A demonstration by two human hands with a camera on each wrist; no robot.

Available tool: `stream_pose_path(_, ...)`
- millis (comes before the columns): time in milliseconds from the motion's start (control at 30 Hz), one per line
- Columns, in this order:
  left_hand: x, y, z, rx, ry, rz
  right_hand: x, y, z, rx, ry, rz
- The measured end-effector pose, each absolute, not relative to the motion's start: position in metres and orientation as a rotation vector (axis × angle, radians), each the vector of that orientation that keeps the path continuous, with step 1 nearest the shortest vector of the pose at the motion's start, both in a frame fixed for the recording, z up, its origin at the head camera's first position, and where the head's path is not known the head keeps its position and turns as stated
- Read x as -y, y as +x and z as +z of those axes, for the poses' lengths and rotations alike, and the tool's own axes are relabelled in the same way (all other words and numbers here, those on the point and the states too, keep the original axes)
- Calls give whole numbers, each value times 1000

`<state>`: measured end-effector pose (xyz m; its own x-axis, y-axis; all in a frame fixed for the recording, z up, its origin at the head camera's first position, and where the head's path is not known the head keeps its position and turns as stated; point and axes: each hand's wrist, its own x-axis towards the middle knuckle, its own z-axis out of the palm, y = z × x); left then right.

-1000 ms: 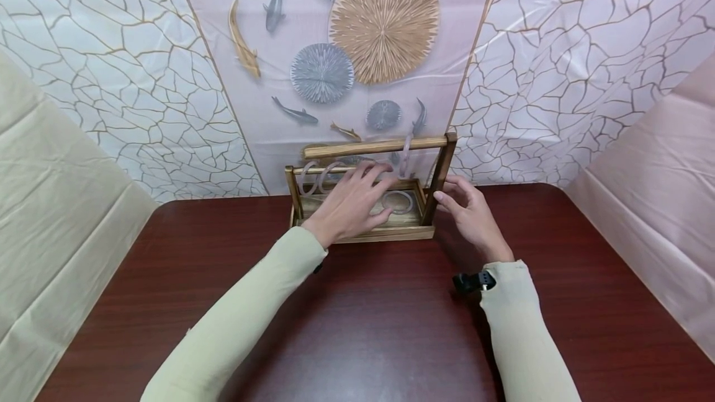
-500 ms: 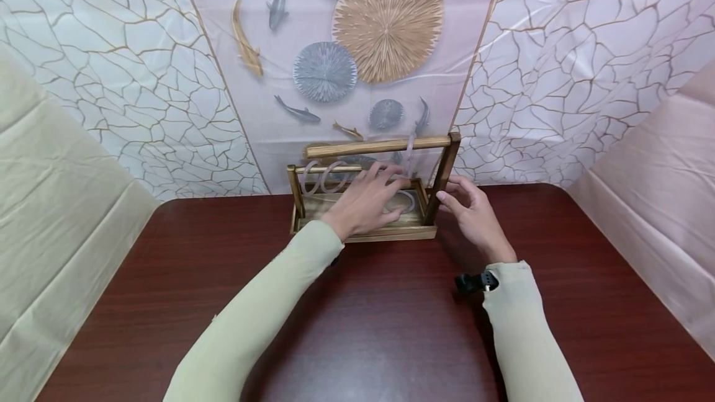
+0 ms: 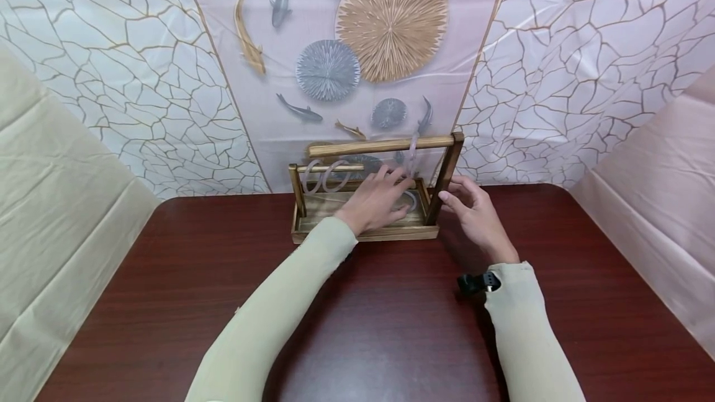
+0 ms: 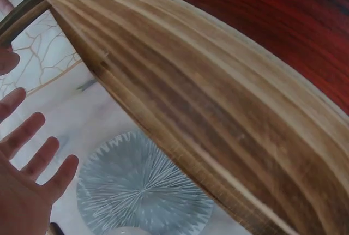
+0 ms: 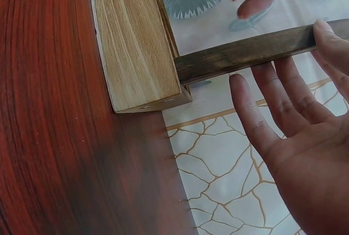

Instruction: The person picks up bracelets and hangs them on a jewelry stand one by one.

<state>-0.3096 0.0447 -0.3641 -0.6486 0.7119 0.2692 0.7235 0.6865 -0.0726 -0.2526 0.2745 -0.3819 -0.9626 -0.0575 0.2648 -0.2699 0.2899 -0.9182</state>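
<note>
A wooden bangle stand [image 3: 449,178] has a low tray base [image 3: 365,236] and two bars. Two pale bangles [image 3: 326,180] hang from its shorter bar at the left. Another pale bangle [image 3: 412,155] hangs on the longer upper bar. One more bangle [image 3: 413,200] lies in the tray, partly hidden by my left hand [image 3: 373,203]. That hand is over the tray with its fingers spread, as the left wrist view shows. My right hand [image 3: 475,219] holds the stand's right post [image 5: 245,49], thumb on one side and fingertips along the other.
A dark red tabletop [image 3: 391,315] spreads in front of the stand. Patterned cloth [image 3: 268,110] stands behind the table's back edge, and plain beige cloth [image 3: 67,234] rises at either side. A black strap [image 3: 477,282] is on the right wrist.
My left hand has moved rightward over the tray, covering more of the bangle lying there. The right hand stays at the post, and the hanging bangles keep their places.
</note>
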Motion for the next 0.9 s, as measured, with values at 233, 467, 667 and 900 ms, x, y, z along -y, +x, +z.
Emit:
stream_pose_path(233,-50,-316,-373,2737,-1103,-32,-273,-251,-382,2378,318,1747)
stream_pose_path(467,-61,-323,-377,2839,-1113,-94,-279,-252,-381,2423,291,1699)
stream_pose_path(667,-73,-328,-383,2882,-1136,-46,-280,-251,-381,2435,291,1700)
stream_pose_path(900,-81,-333,-386,2894,-1104,-6,-279,-252,-381,2447,305,1693)
